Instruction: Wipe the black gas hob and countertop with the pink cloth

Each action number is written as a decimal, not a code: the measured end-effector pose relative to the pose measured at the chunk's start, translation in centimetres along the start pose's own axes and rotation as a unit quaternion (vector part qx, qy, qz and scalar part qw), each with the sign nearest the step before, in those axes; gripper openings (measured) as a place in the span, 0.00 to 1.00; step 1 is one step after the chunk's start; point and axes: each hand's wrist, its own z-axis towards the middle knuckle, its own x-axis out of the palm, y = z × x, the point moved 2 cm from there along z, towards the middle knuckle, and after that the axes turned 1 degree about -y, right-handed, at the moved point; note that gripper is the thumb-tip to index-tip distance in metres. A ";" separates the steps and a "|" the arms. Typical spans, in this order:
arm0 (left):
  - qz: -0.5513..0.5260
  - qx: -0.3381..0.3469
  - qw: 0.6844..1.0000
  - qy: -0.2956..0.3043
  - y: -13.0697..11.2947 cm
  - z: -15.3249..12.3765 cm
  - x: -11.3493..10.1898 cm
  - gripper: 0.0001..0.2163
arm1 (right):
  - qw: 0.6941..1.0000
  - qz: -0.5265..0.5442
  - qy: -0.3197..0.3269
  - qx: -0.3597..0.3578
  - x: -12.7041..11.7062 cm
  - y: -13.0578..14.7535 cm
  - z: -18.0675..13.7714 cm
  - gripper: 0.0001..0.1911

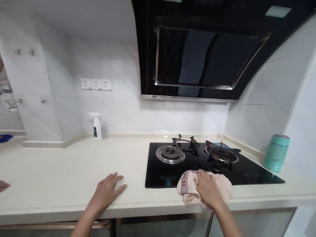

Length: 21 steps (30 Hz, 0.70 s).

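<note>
My left hand (106,191) rests on the cream countertop (128,154), left of the stove, its fingers stretched out and holding nothing. Under my right hand (207,188) is a bunched pale pink towel (191,189) with a purple-patterned band, which my fingers grip and press down. The towel lies over the front edge of the black gas stove (163,179), partly covering the area by the knobs (217,166). On the left burner (171,153) there is no pan support; a black pan support (185,144) sits behind it. Another support surrounds the right burner (222,154).
A white spray bottle (97,126) stands by the back wall, below the sockets (96,84). At the right is a teal flask (276,153). The black range hood (192,59) overhangs the stove. Another person's fingers (3,185) show at the left edge.
</note>
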 end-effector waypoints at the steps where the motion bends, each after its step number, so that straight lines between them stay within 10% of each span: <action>1: -0.003 -0.002 1.000 0.000 -0.1 -0.1 -0.1 0.24 | 1.000 0.013 -0.005 -0.015 0.0 1.3 0.2 0.21; 16: 0.022 0.012 1.000 0.008 -0.3 -0.1 -0.1 0.23 | 0.961 0.176 0.034 -0.209 -1.4 19.4 3.4 0.20; 21: 0.033 0.011 0.999 0.000 0.3 0.3 0.0 0.20 | 0.943 0.205 0.038 -0.261 -1.8 21.5 2.7 0.18</action>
